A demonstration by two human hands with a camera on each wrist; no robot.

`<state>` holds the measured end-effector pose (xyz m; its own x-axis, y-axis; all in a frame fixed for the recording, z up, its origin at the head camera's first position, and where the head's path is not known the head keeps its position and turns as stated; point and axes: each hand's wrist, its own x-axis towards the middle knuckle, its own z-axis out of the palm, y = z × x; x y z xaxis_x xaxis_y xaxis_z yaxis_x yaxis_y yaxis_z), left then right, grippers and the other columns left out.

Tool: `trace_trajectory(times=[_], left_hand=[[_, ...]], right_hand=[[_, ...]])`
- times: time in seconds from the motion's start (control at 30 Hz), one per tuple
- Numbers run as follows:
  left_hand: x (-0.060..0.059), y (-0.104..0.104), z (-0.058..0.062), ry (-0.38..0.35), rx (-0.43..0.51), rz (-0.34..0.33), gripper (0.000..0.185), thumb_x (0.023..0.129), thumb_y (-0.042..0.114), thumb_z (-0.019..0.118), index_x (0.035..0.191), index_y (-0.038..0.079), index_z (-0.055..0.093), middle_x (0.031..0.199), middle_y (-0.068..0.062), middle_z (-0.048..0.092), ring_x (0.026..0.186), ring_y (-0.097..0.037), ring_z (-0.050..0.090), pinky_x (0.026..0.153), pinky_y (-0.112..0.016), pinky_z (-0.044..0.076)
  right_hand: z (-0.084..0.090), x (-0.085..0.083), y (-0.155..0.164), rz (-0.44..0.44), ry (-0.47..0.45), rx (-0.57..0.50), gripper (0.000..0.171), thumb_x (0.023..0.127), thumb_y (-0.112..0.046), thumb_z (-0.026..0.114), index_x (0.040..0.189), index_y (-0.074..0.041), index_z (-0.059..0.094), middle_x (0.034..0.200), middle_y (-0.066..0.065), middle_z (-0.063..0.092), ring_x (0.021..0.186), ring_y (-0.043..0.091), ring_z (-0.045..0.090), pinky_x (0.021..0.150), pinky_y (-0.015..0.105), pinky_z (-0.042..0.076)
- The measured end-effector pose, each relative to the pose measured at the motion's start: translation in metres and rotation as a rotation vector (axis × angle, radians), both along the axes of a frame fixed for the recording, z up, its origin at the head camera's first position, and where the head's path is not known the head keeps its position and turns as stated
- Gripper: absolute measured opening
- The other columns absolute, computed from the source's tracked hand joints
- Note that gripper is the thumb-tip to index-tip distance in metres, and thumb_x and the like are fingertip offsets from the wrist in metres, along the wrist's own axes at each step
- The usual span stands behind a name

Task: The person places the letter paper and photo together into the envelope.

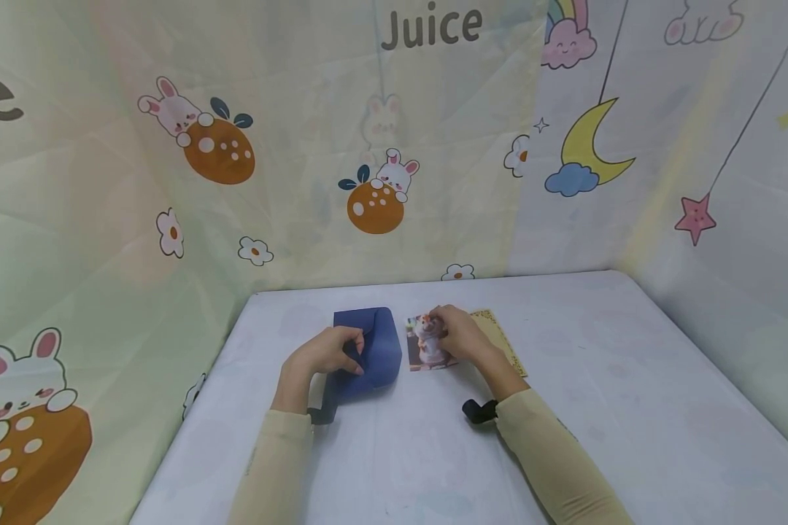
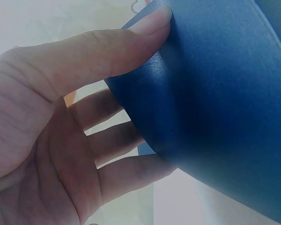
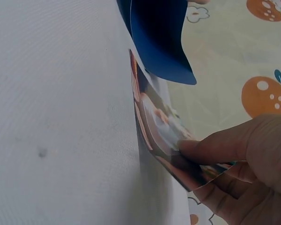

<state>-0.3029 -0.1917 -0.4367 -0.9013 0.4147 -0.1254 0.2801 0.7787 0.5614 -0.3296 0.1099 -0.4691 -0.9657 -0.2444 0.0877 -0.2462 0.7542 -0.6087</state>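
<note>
At a white table (image 1: 597,379) walled by rabbit-print cloth (image 1: 203,146), my left hand (image 1: 325,354) grips the blue envelope (image 1: 374,350), thumb on its outer face and fingers curled behind the lifted flap. Just right of it, my right hand (image 1: 456,332) pinches the top edge of a photo card (image 1: 427,354), thumb and fingertips clamped on it, raising that edge off the table. A yellowish patterned card (image 1: 499,335) lies under my right wrist.

As I judge it, the risk is bending: the glossy card already curves in my pinch and could crease or slip, and the envelope's flap could fold shut if my left grip loosens. The card shows a small pale animal figure on a brownish ground; the envelope is smooth, matte, deep blue.
</note>
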Motion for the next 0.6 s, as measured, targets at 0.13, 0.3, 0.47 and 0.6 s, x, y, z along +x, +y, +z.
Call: trace_trajectory(times=[0.13, 0.3, 0.47, 0.6], left_hand=[[0.0, 0.0, 0.0, -0.004, -0.006, 0.002, 0.037, 0.075, 0.012, 0.093, 0.091, 0.021, 0.061, 0.089, 0.0, 0.059, 0.087, -0.019, 0.057, 0.072, -0.034, 0.045], [0.0, 0.0, 0.0, 0.0, -0.012, 0.003, 0.037, 0.075, 0.012, 0.093, 0.091, 0.021, 0.061, 0.089, 0.001, 0.059, 0.087, -0.019, 0.057, 0.073, -0.035, 0.045], [0.0, 0.001, -0.001, 0.003, -0.01, -0.003, 0.037, 0.074, 0.011, 0.093, 0.091, 0.02, 0.061, 0.088, 0.0, 0.059, 0.085, -0.019, 0.057, 0.072, -0.034, 0.045], [0.0, 0.001, -0.001, 0.007, -0.008, -0.006, 0.037, 0.075, 0.01, 0.093, 0.091, 0.02, 0.061, 0.088, 0.0, 0.059, 0.084, -0.019, 0.056, 0.071, -0.034, 0.045]], right_hand=[[0.001, -0.001, 0.001, 0.016, -0.007, -0.022, 0.057, 0.086, 0.006, 0.075, 0.14, -0.006, 0.061, 0.128, 0.012, 0.066, 0.112, 0.027, 0.063, 0.092, 0.042, 0.056], [0.002, -0.002, 0.003, 0.045, -0.004, -0.101, 0.059, 0.085, 0.005, 0.077, 0.141, -0.009, 0.062, 0.131, 0.012, 0.066, 0.105, 0.026, 0.065, 0.082, 0.037, 0.056], [0.008, -0.003, 0.004, 0.025, -0.02, -0.196, 0.064, 0.085, 0.002, 0.078, 0.145, -0.012, 0.058, 0.127, 0.014, 0.065, 0.09, 0.022, 0.063, 0.069, 0.031, 0.053], [0.011, -0.003, 0.006, -0.003, -0.036, -0.237, 0.069, 0.086, -0.002, 0.079, 0.149, -0.013, 0.054, 0.124, 0.014, 0.064, 0.084, 0.021, 0.06, 0.065, 0.03, 0.051]])
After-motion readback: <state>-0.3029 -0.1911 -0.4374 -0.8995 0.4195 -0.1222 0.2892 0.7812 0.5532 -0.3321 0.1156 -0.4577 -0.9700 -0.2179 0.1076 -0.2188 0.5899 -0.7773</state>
